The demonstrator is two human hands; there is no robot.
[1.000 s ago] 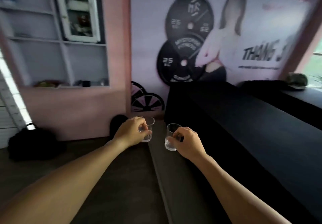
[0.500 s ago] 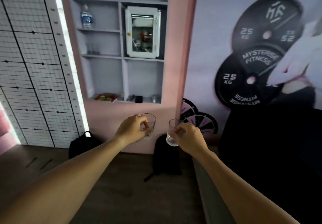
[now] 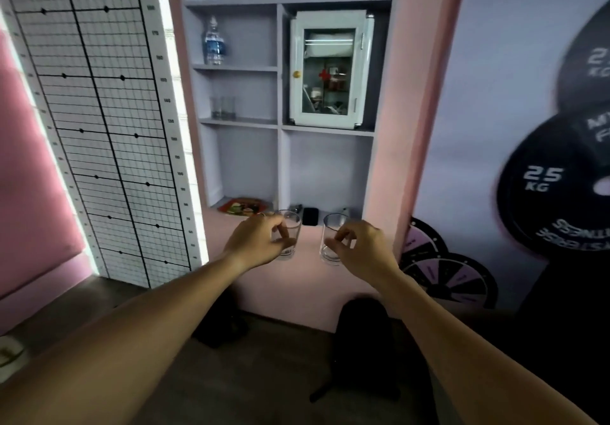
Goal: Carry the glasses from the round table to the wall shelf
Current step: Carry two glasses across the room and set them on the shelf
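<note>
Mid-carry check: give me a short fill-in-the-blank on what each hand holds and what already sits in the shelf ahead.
1. The left hand grips a clear drinking ____, and the right hand grips another.
2. Two more clear glasses stand in the grey wall shelf, one compartment below the plastic water ____.
3. The white glass-door cabinet sits in the shelf's upper ____ compartment.

Missing words: glass; bottle; right
</note>
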